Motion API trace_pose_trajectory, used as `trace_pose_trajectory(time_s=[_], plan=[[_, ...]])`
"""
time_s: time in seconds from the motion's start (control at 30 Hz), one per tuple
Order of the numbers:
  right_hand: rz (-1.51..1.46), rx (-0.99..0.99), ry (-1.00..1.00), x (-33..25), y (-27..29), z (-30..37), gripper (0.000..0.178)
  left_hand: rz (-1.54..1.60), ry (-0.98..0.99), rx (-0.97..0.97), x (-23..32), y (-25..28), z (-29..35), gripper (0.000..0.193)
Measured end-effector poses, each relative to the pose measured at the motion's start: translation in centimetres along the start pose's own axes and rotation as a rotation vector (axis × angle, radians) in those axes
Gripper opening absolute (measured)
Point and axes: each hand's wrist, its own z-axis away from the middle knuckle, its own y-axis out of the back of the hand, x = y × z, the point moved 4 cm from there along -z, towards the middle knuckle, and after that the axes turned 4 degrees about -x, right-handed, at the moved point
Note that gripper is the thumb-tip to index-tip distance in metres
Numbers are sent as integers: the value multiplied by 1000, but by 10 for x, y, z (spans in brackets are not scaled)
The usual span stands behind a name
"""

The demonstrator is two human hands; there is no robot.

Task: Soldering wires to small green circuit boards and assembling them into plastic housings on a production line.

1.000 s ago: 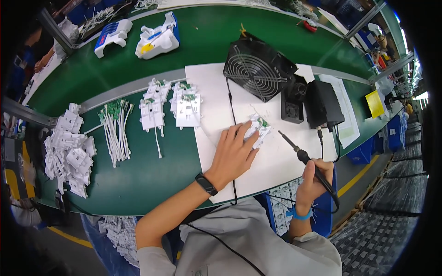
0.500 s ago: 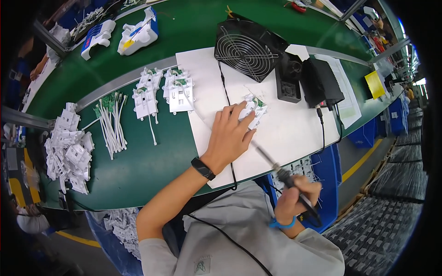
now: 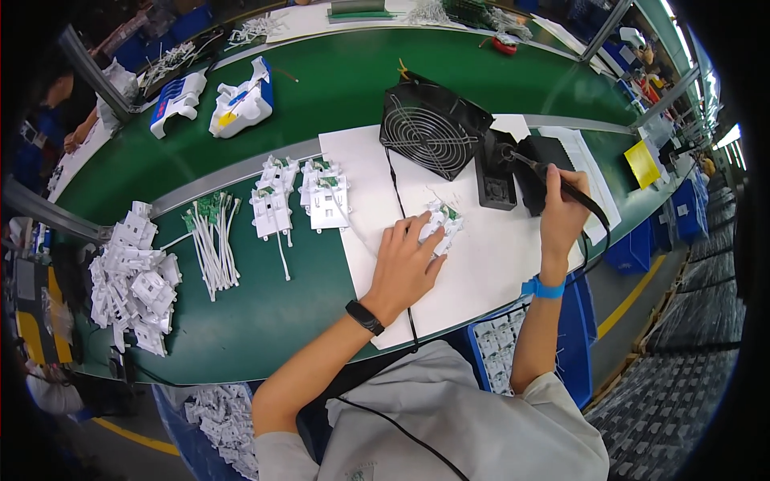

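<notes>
My left hand [image 3: 405, 264] lies on the white sheet with its fingers over the near left side of a small white plastic housing [image 3: 450, 232], holding it down. A green circuit board shows at the housing's far end. In my right hand [image 3: 564, 212] is a soldering iron [image 3: 576, 195], gripped by its handle, with its cable looping down on the right. The iron points left, its front end at the black iron stand [image 3: 497, 191]; the tip itself is hard to make out there.
A black fan [image 3: 429, 132] stands behind the housing, and a black power box [image 3: 533, 180] beside the stand. To the left lie housings with boards [image 3: 271, 210], a bundle of white wires [image 3: 215, 260] and a heap of white housings [image 3: 132, 276]. Blue bins [image 3: 573, 345] sit below the table edge.
My right hand has carried the soldering iron from the table's near edge up and right to the stand. My left hand stays on the housing. The view has tilted slightly upward.
</notes>
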Motion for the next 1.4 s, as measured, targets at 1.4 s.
trace_pose_trajectory(time_s=[1.4], plan=[[194, -162, 185, 38, -64, -5, 15, 27, -40, 10, -2, -4, 3, 40]])
